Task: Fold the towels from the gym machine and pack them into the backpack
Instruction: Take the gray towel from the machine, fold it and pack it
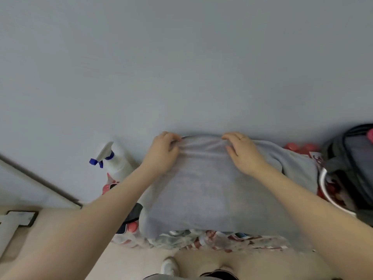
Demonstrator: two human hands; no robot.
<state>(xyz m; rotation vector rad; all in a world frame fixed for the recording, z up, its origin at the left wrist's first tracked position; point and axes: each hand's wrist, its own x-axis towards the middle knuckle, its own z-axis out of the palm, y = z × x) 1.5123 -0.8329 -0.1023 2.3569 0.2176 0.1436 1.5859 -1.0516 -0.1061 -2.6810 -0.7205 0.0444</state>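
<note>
Fingers [175, 141] of left hand [161, 154] curled, pinching far edge of grey towel [201, 188]. Right hand [244, 152] does the same further along that edge, thumb splayed on top. Towel lies spread over a cluttered patterned surface, hem against the wall. Backpack [351, 164] sits just right of towel, open; spray bottle [115, 160] stands left of towel. Risks, as judgement: uneven pull from the two pinches skews the fold; the lumpy surface under the towel wrinkles it; the left forearm, close to the bottle, could knock it over.
</note>
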